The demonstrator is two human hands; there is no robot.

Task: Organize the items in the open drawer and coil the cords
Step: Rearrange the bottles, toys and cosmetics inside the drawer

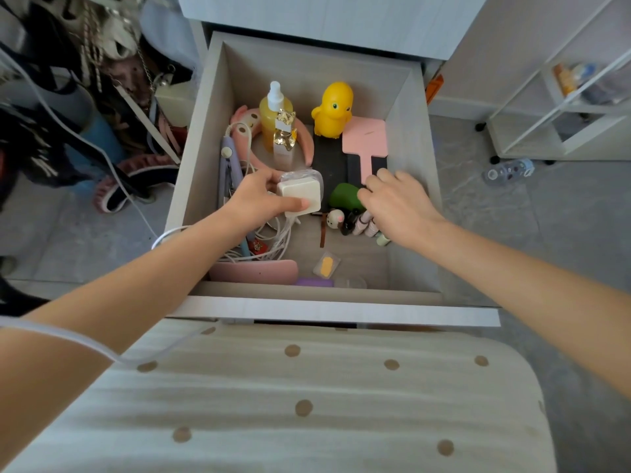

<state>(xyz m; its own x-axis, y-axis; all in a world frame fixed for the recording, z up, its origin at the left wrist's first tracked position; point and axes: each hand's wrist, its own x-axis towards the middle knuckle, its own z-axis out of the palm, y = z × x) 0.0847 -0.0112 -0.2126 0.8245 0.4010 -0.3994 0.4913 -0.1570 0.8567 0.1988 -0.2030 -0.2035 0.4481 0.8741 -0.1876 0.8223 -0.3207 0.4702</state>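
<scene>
Left hand (pixel 259 196) grips white square plastic charger block (pixel 300 196) over the left half of the pale wooden drawer (pixel 194 158). Its tangled white cords (pixel 273 244) pile in the front-left corner, one looping over the left edge. Right hand (pixel 396 203) has fingers bent over green rounded object (pixel 343 196) mid-drawer, can't tell if it's gripping. Pink flat paddle (pixel 365 138) and yellow plastic duck (pixel 333 109) crowd the back-right corner.

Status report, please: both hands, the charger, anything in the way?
Left hand grips white charger block, cord loose below in drawer. Right hand at green object, grip unclear. Small bottles crowd beneath it.
</scene>
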